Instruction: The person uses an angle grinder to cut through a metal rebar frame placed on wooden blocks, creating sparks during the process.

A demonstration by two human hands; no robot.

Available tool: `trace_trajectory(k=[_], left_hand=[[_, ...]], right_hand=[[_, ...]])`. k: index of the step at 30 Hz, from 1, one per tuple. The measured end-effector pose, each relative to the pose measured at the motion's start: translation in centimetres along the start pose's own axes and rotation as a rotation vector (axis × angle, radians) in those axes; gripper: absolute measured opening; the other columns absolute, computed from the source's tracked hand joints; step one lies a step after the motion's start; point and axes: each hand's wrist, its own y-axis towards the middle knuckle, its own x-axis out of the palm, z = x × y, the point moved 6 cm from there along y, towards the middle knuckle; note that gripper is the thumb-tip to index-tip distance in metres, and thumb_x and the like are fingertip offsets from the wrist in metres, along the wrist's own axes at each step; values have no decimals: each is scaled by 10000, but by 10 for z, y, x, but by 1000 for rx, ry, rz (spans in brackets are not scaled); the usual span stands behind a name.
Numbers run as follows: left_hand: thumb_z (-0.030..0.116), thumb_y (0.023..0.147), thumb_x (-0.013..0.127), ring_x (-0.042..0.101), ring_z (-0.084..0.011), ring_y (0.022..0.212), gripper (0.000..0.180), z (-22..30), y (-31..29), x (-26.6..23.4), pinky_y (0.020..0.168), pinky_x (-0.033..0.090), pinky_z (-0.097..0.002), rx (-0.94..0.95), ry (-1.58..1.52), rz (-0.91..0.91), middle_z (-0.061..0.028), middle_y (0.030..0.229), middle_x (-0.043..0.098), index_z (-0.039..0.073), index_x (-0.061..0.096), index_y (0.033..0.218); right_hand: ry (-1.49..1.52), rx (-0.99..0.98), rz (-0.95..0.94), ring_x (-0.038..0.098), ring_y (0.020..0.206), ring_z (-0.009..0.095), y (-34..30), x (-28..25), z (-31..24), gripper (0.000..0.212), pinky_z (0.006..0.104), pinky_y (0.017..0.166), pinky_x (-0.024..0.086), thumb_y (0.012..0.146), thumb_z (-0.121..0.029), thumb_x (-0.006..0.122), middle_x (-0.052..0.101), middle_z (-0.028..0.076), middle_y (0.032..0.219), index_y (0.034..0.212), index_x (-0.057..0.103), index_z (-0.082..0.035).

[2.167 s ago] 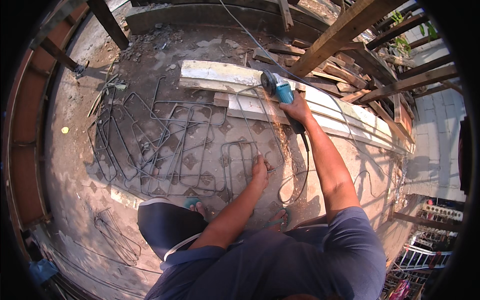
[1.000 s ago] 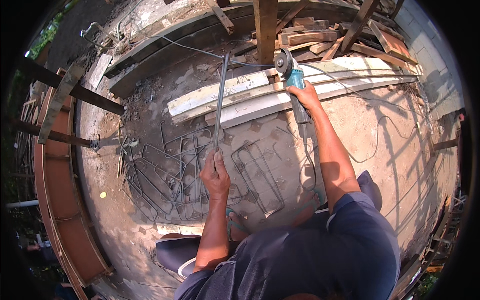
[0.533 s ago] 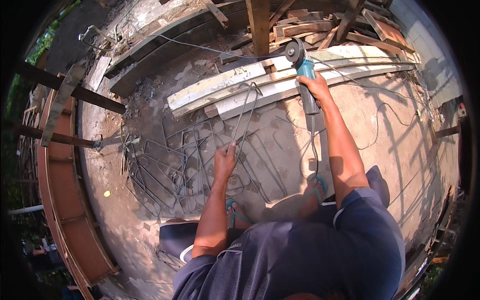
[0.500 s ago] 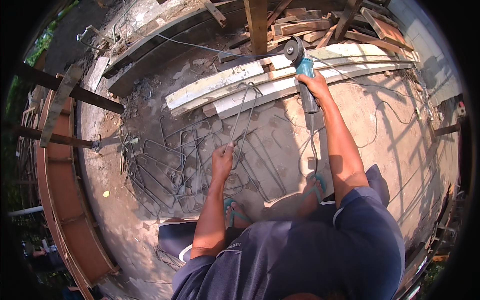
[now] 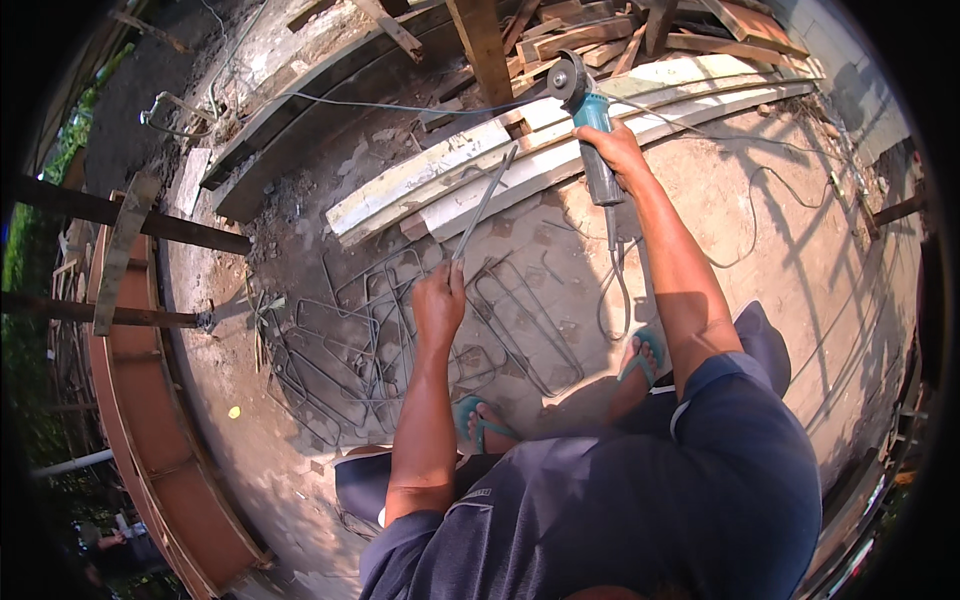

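My right hand is wrapped around the body of a teal and grey angle grinder, its disc pointing away from me above the white beams. From its tail a cord hangs toward the ground. My left hand is closed on a bent steel rod, which slants up and right so that its far end reaches over the pale beams. The disc and the rod are apart. Several bent steel rod frames lie tangled on the ground below and around my left hand.
Scrap wood is heaped beyond the beams. On the left stands a long reddish-brown formwork panel, with dark posts jutting in. A cable snakes over the ground at right. My sandalled feet are close below.
The bent rod in my left hand has turned and now looks like a narrow bar rather than an open loop. The grinder stays in my right hand; the whole view has shifted slightly.
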Motion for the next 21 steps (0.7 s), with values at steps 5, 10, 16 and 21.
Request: trace_trajectory(k=[5,10,16,21], left_hand=[[289,984,644,671,-453,696,259,-6,10,-5,614,515,-550,49,324,-63,-253,741,674,36,663,933],[248,996,617,654,-491,697,264,21,-44,-15,622,504,-572,-30,321,-317,-270,732,663,14,609,874],[221,992,593,664,-501,720,245,59,-86,-68,653,519,-580,-104,244,-477,-286,748,668,-11,588,916],[207,1002,615,616,-510,663,251,36,-99,-89,586,467,-534,-248,12,-280,-253,729,666,-20,609,893]], right_hand=[[-14,8,-19,635,685,175,1,5,8,414,349,626,509,730,-299,839,680,89,829,984,690,-9],[-43,-14,-14,643,677,174,1,4,16,427,348,612,516,730,-297,841,685,98,833,987,693,10],[25,30,-51,624,618,165,13,-2,20,402,324,546,491,728,-293,839,669,82,786,943,686,10],[-15,47,-109,591,612,143,12,23,14,384,315,542,462,751,-313,829,647,54,769,947,680,-18]])
